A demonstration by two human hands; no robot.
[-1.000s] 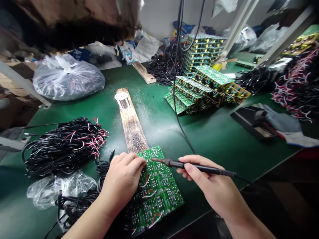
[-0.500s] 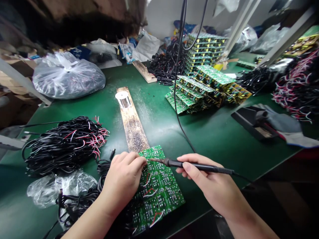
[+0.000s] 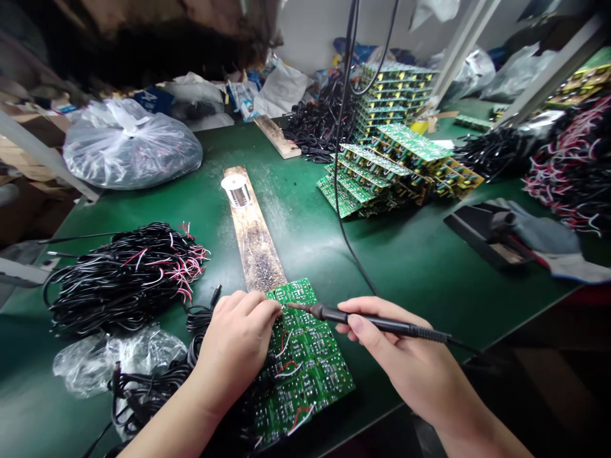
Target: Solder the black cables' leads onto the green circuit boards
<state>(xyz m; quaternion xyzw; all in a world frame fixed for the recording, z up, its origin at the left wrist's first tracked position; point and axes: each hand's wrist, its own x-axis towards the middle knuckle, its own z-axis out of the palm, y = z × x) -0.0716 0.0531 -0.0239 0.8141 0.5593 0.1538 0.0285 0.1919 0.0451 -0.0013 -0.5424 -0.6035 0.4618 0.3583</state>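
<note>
A green circuit board panel (image 3: 310, 372) lies on the bench in front of me, with short red and white wires on it. My left hand (image 3: 233, 343) rests its curled fingertips on the panel's left edge, and whatever lies under them is hidden. My right hand (image 3: 386, 350) grips a black soldering iron (image 3: 377, 324) like a pen. The iron's tip is at the panel, right beside my left fingertips. A spool of solder wire (image 3: 236, 191) stands on a burnt wooden plank (image 3: 252, 235), which runs up from the panel.
Several stacks of circuit boards (image 3: 377, 172) rise beyond the plank. A bundle of black wires with red-and-white ends (image 3: 128, 273) lies left, near a clear plastic bag (image 3: 128, 145). A soldering iron stand (image 3: 487, 235) sits right. A black cable (image 3: 344, 210) hangs down across the green bench (image 3: 405, 254).
The whole view has shifted very slightly. Both hands stay at the panel, and the iron tip remains in about the same spot.
</note>
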